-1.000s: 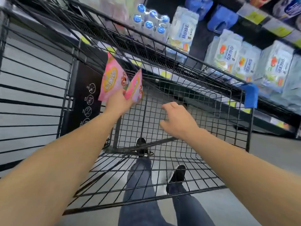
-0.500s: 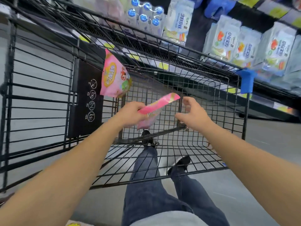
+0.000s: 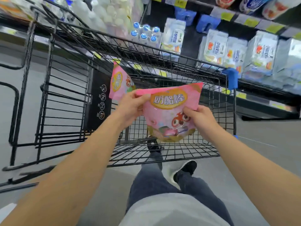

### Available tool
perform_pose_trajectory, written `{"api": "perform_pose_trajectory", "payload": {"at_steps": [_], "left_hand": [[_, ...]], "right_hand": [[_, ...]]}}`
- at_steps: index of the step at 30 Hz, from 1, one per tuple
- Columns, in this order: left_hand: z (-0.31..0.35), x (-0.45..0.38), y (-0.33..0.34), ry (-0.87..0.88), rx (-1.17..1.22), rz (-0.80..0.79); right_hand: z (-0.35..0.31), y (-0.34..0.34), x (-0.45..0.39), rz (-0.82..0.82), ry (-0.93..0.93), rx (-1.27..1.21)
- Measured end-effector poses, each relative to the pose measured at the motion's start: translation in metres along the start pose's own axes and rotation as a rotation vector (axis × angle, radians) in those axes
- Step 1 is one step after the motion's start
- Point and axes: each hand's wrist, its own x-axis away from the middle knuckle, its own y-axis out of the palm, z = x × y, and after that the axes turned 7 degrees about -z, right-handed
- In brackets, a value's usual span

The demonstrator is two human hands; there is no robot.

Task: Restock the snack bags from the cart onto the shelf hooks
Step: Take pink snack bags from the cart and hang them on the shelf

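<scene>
Two hands hold one pink snack bag (image 3: 169, 111) above the black wire cart (image 3: 179, 149): left hand (image 3: 132, 108) pinches its top corner, right hand (image 3: 200, 118) grips its side. Orange label, cartoon fox, facing up. Second pink bag (image 3: 118, 82) stands behind.

head-worn view, downward over cart (image 3: 162, 53)
</scene>
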Motion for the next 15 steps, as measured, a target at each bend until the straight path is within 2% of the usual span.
{"api": "perform_pose_trajectory", "payload": {"at_steps": [4, 9, 15], "left_hand": [[-0.020, 0.012, 0.038, -0.033, -0.011, -0.065], [-0.043, 0.015, 0.084, -0.134, -0.098, -0.019], [-0.051, 0.020, 0.145, -0.153, -0.309, -0.030]], "right_hand": [[0.002, -0.014, 0.019, 0.103, 0.034, -0.228], [0.007, -0.048, 0.047, 0.206, 0.065, -0.332], [0.016, -0.095, 0.079, 0.321, 0.042, -0.471]]}}
